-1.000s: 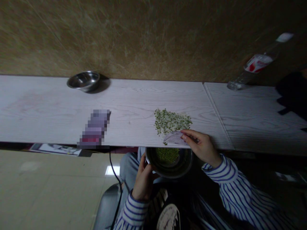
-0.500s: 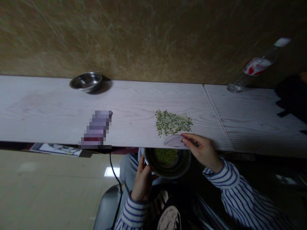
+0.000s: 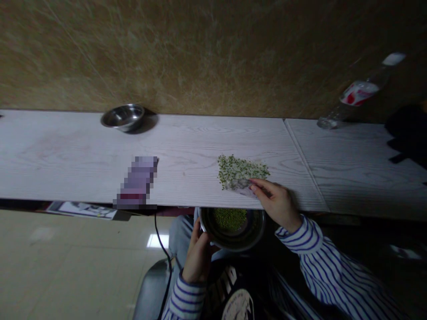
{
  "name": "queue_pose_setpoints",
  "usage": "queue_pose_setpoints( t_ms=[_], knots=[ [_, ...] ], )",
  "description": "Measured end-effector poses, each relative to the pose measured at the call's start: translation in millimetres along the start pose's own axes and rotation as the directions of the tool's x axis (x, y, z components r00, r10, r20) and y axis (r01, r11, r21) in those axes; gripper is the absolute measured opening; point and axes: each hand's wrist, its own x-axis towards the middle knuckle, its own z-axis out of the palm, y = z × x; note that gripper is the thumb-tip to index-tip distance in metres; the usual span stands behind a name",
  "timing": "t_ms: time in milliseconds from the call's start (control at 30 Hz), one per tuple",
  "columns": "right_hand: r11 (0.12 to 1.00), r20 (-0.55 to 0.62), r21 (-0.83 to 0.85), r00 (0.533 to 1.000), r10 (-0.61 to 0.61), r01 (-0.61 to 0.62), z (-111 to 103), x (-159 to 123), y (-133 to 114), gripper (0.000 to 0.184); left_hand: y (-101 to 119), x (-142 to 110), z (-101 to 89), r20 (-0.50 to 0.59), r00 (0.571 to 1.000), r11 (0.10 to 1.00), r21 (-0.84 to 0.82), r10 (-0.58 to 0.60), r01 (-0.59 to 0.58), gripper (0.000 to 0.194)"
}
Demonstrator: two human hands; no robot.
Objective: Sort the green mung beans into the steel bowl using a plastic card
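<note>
Beside right hand [image 3: 279,202], green grains [image 3: 240,168]

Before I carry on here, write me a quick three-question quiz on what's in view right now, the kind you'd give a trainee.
1. Multiple choice: what does the right hand hold? A) a spoon; B) a thin pale sheet; C) a pair of scissors.
2. True or false: in the view, the metal bowl by the wall is to the right of the plastic bottle.
3. Short answer: in which two places do the green grains show?

Key:
1. B.
2. False; that bowl is to the left of the bottle.
3. On the tabletop, and in the held bowl that the left hand grips at its side.
</note>
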Motion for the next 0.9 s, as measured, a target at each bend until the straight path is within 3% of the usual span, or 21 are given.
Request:
queue_pose_setpoints(
  t_ms=[167, 367, 567, 733, 900],
  knots=[
    [0.998, -0.046, 0.038, 0.998, 0.041, -0.04, -4.6, 0.0, 4.0, 0.025, -2.4, 4.2, -7.5, -0.01, 1.0, 1.0, -0.007, -0.027, 0.027, 0.07],
    [0.993, -0.025, 0.103, 0.997, 0.066, -0.063, 9.2, -2.8, -3.9, 0.027, -6.7, 1.2, -16.4, -0.068, 0.998, 1.0, 0.003, -0.012, 0.012, 0.078],
    [0.993, -0.044, 0.097, 0.996, 0.077, -0.073, 6.1, -1.3, 4.1, 0.028, -15.4, -4.5, -20.7, -0.051, 0.997, 0.998, -0.019, -0.054, 0.053, 0.087],
    [0.988, -0.063, 0.118, 0.992, 0.107, -0.099, -0.6, -2.8, 11.4, 0.031, -16.2, -0.4, -21.7, -0.001, 0.999, 0.998, 0.033, -0.052, 0.052, 0.08],
    [0.994, -0.009, 0.102, 1.0, 0.028, -0.027, 13.0, -3.5, -9.5, 0.031, -17.5, 3.1, -18.6, -0.036, 0.999, 0.997, 0.068, -0.04, 0.042, 0.081]
  ],
)
